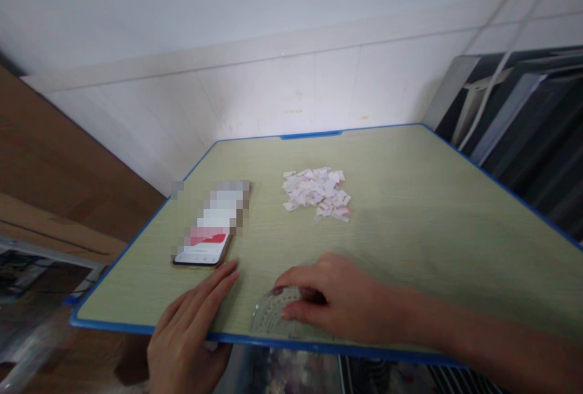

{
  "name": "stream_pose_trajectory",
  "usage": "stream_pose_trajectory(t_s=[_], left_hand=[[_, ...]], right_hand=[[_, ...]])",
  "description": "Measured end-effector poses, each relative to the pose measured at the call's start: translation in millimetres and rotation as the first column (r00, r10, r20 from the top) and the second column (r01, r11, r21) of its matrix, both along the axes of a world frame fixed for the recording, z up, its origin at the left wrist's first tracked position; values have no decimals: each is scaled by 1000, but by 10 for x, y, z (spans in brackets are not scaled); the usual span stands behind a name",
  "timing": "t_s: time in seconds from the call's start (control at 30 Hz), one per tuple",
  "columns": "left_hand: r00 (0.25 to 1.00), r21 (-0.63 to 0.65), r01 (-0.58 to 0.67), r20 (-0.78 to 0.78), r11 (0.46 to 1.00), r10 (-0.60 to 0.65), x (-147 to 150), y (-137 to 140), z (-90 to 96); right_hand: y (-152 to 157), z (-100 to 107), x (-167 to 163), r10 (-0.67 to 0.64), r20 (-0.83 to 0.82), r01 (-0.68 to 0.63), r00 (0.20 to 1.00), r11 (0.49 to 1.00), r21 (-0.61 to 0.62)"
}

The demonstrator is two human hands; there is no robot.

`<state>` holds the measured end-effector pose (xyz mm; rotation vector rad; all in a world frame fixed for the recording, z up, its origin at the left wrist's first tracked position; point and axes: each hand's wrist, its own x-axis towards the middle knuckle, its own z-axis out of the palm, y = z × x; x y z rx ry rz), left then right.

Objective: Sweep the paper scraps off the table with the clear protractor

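Observation:
A clear half-round protractor (268, 315) lies by the front edge of the table, its right part covered by my right hand (330, 300). The thumb and forefinger of that hand are closed on the protractor. My left hand (191, 321) rests over the table's front edge with its fingers stretched out together and nothing in them; its thumb is partly below the edge. Just beyond those fingertips is a phone (204, 251) with a lit screen, partly blurred out. Farther back, at the middle of the table, sits a loose pile of torn paper scraps (314, 187).
The pale green tabletop (410, 200) has a blue rim. A white wall (273, 90) stands behind it. Dark upright folders or panels (532, 115) and a pale cable are at the right. Brown wooden furniture (68, 157) is at the left.

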<state>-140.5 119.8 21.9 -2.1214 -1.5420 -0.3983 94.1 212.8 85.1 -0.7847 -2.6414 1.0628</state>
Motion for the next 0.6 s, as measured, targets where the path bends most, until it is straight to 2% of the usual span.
stream_pose_trajectory(t_s=[0.1,0.2,0.37,0.53,0.6], left_hand=[[999,27,19,-27,999,-18,15,12,25],[999,32,7,-40,999,-6,34,28,50],[1000,22,8,-28,1000,-8,37,23,51],[1000,16,0,5,1000,0,17,3,7],[1000,2,-6,4,1000,6,14,6,3]], right_hand=[[6,-13,2,-61,29,59,998,997,48],[-15,-25,-3,-19,47,16,999,997,73],[-55,-27,-13,-8,31,7,999,999,36],[-129,-76,-28,75,140,-96,987,985,147],[-151,-82,-28,86,124,-104,989,984,146]])
